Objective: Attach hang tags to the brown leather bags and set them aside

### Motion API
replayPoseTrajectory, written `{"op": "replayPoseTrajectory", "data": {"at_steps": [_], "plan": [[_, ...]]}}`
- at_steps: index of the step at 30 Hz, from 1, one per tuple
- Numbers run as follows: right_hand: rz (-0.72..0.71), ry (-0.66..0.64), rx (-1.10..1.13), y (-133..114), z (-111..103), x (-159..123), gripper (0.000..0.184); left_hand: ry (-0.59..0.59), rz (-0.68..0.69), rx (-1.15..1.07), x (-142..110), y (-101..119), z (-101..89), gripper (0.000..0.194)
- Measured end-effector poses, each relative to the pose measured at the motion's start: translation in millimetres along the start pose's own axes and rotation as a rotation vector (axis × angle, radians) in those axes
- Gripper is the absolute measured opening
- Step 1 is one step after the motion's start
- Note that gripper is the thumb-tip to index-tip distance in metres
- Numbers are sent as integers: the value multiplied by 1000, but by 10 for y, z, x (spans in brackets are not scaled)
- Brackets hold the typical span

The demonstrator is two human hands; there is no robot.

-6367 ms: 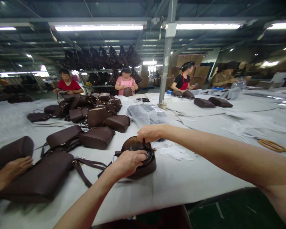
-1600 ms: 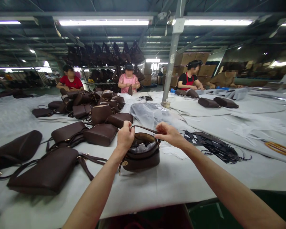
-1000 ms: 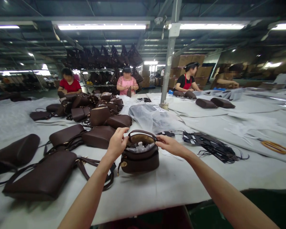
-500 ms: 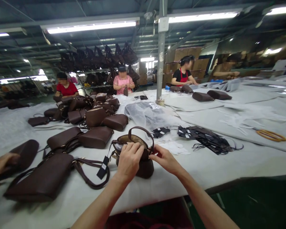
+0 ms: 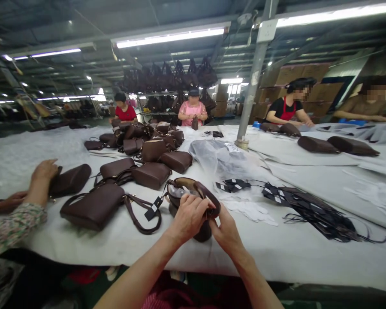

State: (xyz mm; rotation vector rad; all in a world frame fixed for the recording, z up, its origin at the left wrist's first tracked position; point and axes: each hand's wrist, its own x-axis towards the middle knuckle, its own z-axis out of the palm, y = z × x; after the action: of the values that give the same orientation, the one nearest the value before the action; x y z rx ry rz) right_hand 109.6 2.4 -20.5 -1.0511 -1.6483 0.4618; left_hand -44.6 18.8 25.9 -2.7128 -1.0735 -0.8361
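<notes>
Gripping a dark brown handbag [image 5: 174,205] near the front edge of a white-covered surface [image 5: 296,262], a person works with both hands at its right side: the left hand [image 5: 191,214] pinches the base of the handle [image 5: 212,195], and the right hand [image 5: 225,229] clasps the bag just beside it. Strip lights [image 5: 170,38] run beneath a dim metal roof; dark hanging bags [image 5: 176,75] crowd the background. From where I stand I count four people [image 5: 193,112] across the surface, one grey pole [image 5: 252,86], two brown bags [image 5: 318,144] at the far right and one black tag [image 5: 152,209] just left of the handbag. A floral sleeve [image 5: 17,227] reaches in at left. The heaped bags [image 5: 152,150] and bundled black tags [image 5: 312,210] overlap too much to count.
</notes>
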Motion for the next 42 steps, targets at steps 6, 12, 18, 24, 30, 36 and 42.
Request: {"op": "replayPoseTrajectory", "data": {"at_steps": [6,12,18,24,30,36,42], "plan": [[84,-60,80,91,1,-60,36,86,33,63,-51,-36,94,16],[173,65,-62,194,214,-78,49,256,40,36,-7,-40,177,20],[216,38,-89,51,287,26,40,418,-85,14,83,-150,71,22],[207,25,-130,34,164,-73,41,486,-252,-51,79,-345,-9,22],[282,-3,-148,103,13,-178,48,533,-364,-135,98,-329,61,22],[299,-29,-188,179,-186,-284,47,567,-472,-116,138,-412,128,21],[269,-99,-220,305,-536,-288,45,570,-508,-219,80,-534,103,17]]}}
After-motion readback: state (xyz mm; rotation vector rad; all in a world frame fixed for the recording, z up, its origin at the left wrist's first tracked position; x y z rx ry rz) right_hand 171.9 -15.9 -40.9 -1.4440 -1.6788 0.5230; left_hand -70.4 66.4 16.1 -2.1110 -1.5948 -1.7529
